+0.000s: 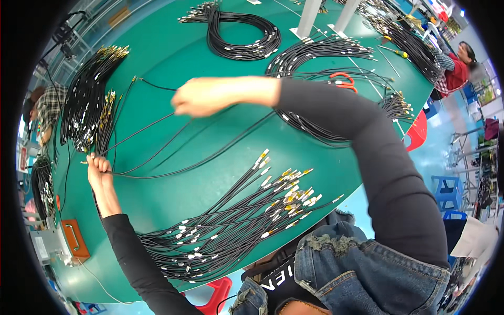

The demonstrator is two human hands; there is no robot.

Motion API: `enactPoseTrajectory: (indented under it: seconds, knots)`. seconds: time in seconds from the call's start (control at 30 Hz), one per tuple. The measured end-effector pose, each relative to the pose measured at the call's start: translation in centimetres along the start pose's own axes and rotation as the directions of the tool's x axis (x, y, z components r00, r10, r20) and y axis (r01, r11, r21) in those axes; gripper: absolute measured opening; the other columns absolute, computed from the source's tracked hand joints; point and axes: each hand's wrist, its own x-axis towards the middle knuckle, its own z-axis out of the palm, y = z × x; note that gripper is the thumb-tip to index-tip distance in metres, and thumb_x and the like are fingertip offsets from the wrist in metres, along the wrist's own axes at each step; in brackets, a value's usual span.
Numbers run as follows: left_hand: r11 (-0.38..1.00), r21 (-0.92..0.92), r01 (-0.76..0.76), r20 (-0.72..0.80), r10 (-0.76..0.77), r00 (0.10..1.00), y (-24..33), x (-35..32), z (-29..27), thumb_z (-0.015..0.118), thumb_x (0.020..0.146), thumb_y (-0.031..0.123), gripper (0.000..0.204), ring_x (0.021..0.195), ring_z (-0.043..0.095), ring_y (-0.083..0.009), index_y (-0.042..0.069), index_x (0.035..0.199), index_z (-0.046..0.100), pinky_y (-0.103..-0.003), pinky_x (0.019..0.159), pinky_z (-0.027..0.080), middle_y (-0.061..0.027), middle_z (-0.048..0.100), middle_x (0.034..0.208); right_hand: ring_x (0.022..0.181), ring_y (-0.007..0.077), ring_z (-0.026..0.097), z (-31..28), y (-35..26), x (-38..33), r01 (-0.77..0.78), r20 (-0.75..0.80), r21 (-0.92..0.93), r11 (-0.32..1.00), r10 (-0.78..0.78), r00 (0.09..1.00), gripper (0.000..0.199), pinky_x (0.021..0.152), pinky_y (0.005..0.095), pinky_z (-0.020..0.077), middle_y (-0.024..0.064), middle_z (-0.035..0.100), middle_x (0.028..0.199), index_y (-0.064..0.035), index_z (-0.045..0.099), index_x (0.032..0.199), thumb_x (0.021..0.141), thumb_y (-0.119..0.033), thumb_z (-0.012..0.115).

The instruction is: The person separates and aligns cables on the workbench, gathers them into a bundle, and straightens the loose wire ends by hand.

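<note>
On the left side of the green table, my left hand (100, 169) is closed around several thin black cables (137, 131). They run from the fist toward the right in loose curves. My right hand (202, 97) reaches across the upper middle, its fingers curled and slightly blurred around a black cable. A cable end with a gold-coloured tip (134, 79) lies left of it. In front of me spreads a large bundle of black cables (220, 226) with white tags and gold or white ends. Another bundle (81, 113) lies beyond my left hand.
Coiled cable bundles (244, 50) lie at the far side, near grey posts (307, 21). Red-handled scissors (344, 81) and a yellow-handled screwdriver (395, 51) lie to the right. An orange-brown box (76, 241) stands at the left edge. Other people are beyond the table.
</note>
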Motion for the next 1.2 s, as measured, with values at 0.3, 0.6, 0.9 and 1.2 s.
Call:
enactPoseTrajectory:
  seconds: [0.3, 0.6, 0.9, 1.2]
  knots:
    - [0.997, 0.069, 0.042, 0.121, -0.05, 0.991, -3.6, -1.5, 8.1, 0.046, 0.102, 0.03, 0.027, 0.048, 0.019, -0.0069, 0.007, 0.09, 0.051, -0.023, 0.04, 0.018, 0.0052, 0.027, 0.061, 0.079, 0.0258, 0.062, -11.9, -4.3, -11.7, -0.205, -0.17, 0.172, 0.964, 0.234, 0.957, 0.026, 0.071, 0.0402, 0.0491, 0.0143, 0.063, 0.082, 0.0023, 0.06, 0.093, 0.096, -0.021, 0.048]
    - [0.969, 0.222, 0.105, -0.05, -0.096, 0.994, -1.2, -2.1, 5.1, 0.045, 0.102, 0.03, 0.027, 0.048, 0.026, -0.0074, 0.007, 0.089, 0.05, -0.023, 0.041, 0.022, 0.0027, 0.041, 0.065, 0.076, 0.0154, 0.062, -3.0, -2.2, -5.5, -0.233, 0.545, 0.534, 0.813, -0.12, 0.83, 0.029, 0.073, 0.0286, 0.0505, 0.0076, 0.064, 0.084, 0.0033, 0.058, 0.089, 0.098, -0.021, 0.046]
    - [0.972, 0.185, 0.146, -0.014, -0.146, 0.989, -3.9, -2.5, 5.3, 0.043, 0.103, 0.03, 0.026, 0.047, 0.028, -0.0073, 0.008, 0.088, 0.05, -0.022, 0.04, 0.022, 0.0027, 0.046, 0.066, 0.056, 0.0086, 0.051, -3.8, -9.3, -3.5, -0.313, 0.419, 0.771, 0.555, -0.071, 0.905, 0.03, 0.056, 0.025, 0.0438, 0.0013, 0.054, 0.067, 0.0007, 0.054, 0.083, 0.099, -0.024, 0.047]
    - [0.97, 0.225, 0.092, -0.249, -0.034, 0.968, -1.1, 2.6, -5.0, 0.043, 0.102, 0.032, 0.027, 0.046, 0.031, -0.0075, 0.009, 0.089, 0.05, -0.022, 0.04, 0.022, 0.0039, 0.042, 0.06, 0.055, 0.009, 0.05, -13.6, -7.0, -10.3, -0.319, 0.277, 0.385, 0.866, 0.221, 0.935, 0.031, 0.054, 0.0244, 0.0412, 0.0008, 0.051, 0.063, -0.0023, 0.05, 0.078, 0.1, -0.022, 0.042]
